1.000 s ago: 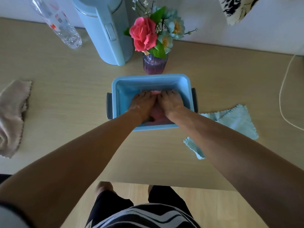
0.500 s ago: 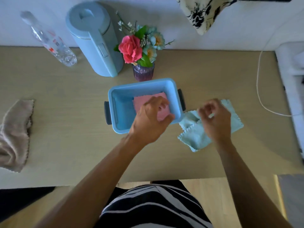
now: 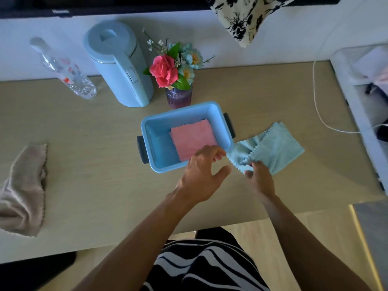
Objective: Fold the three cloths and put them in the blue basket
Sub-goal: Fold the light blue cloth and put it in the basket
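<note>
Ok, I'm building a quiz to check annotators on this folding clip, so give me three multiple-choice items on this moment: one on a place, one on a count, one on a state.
1. Where is the pink cloth?
A. on the floor
B. draped over a chair
C. inside the blue basket

2. How many cloths lie outside the basket?
A. one
B. two
C. three

3. What is the right hand doing?
A. pinching the light blue cloth at its near edge
B. lying flat and empty
C. curled into an empty fist

Answers:
1. C, it lies folded in the basket's bottom.
2. B, the light blue cloth and the beige cloth both lie on the table.
3. A, its fingers close on that cloth's edge, while the left hand hovers open.
</note>
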The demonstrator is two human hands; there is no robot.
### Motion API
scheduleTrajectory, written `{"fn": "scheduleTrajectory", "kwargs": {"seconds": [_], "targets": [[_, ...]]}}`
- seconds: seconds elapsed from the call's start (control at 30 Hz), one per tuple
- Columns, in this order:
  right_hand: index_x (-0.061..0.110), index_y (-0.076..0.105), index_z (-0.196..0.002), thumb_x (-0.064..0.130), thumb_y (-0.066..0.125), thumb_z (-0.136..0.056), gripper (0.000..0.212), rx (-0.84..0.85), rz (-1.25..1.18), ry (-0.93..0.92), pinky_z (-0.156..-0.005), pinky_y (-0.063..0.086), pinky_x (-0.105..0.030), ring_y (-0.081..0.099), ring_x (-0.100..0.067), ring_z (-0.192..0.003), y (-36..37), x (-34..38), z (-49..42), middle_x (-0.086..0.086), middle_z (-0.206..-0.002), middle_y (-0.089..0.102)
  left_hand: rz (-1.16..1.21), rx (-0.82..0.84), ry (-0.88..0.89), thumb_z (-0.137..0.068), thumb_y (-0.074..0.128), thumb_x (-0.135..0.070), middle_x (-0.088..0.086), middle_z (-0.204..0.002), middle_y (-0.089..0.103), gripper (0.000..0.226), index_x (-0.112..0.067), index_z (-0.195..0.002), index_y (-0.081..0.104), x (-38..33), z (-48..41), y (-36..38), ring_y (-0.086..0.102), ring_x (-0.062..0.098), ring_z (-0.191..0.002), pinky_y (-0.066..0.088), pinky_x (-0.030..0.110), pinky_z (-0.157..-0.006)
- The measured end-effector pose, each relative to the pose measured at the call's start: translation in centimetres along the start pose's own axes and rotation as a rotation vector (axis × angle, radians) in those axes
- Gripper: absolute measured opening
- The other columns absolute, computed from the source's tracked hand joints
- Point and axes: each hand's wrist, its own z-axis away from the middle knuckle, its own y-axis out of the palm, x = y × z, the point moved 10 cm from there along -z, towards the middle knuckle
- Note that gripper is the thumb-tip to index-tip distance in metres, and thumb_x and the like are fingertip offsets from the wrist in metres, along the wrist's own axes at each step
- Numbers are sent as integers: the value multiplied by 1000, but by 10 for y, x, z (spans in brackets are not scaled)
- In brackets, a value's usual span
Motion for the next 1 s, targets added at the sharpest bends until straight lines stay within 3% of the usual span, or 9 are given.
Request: {"fn": "scheduleTrajectory", "kwargs": {"seconds": [0.07, 0.23, 0.33, 0.4, 0.57, 0.77, 0.83, 0.93, 1.0], "targets": [[-1, 59, -126, 5, 56, -95, 33, -65, -130, 62, -89, 46, -36, 62, -38, -113, -26, 2, 8, -20, -120, 67, 4, 22, 13, -86, 72, -28, -6, -106, 66, 29, -18, -112, 64, -1, 6, -4, 58, 6, -96, 44, 19, -83], [4, 59, -115, 2, 52, -94, 22, -355, -318, 42, -64, 34, -27, 54, -24, -70, -116, 33, 46, -9, -86, 61, 27, 90, 62, -87, 71, -31, -8, -108, 65, 30, -21, -114, 63, -12, 19, -13, 57, 4, -97, 44, 17, -84], [15, 57, -101, 1, 50, -93, 17, -460, -468, -45, -61, 39, -11, 57, 2, -70, -170, 66, 69, -1, -81, 59, 57, 107, 123, -87, 71, -30, -8, -108, 65, 29, -21, -113, 63, -30, 26, -25, 56, 2, -96, 43, 16, -83], [19, 56, -97, 0, 50, -94, 20, -486, -533, -138, -67, 38, -5, 55, 4, -72, -203, 95, 83, -1, -85, 61, 80, 106, 173, -88, 70, -28, -7, -108, 65, 28, -20, -114, 63, -43, 29, -35, 57, 4, -97, 45, 19, -85], [30, 58, -88, 14, 52, -86, 18, -350, -697, -300, -77, 43, -36, 55, -17, -80, -254, 168, 121, 3, -82, 61, 122, 31, 300, -89, 69, -20, -2, -117, 61, 38, -16, -125, 58, -79, 32, -76, 55, 8, -98, 43, 19, -88], [9, 54, -84, 5, 51, -88, 6, -100, -847, -504, -66, 41, -27, 50, -19, -76, -260, 253, 173, -8, -78, 53, 73, 101, 504, -82, 73, -27, 1, -150, 41, 76, -16, -149, 37, -108, 38, -117, 34, 16, -139, 27, 24, -113], [9, 53, -82, 5, 51, -87, 6, -67, -854, -542, -66, 42, -26, 51, -17, -76, -253, 278, 183, -7, -78, 54, 97, 119, 539, -78, 76, -32, 2, -141, 51, 69, -12, -138, 50, -106, 44, -135, 44, 18, -133, 36, 33, -112], [11, 55, -80, 7, 52, -88, 9, 9, -887, -558, -65, 41, -28, 49, -20, -74, -238, 310, 192, -5, -76, 54, 126, 74, 461, -78, 78, -34, 1, -100, 64, 40, -9, -106, 62, -85, 50, -171, 57, 17, -92, 48, 34, -83], [8, 54, -80, 7, 53, -89, 9, 29, -912, -574, -62, 41, -26, 50, -18, -71, -228, 329, 195, -3, -74, 54, 86, 57, 410, -80, 77, -35, 9, -85, 62, 40, -3, -98, 61, -62, 54, -194, 55, 24, -78, 47, 40, -73]]}}
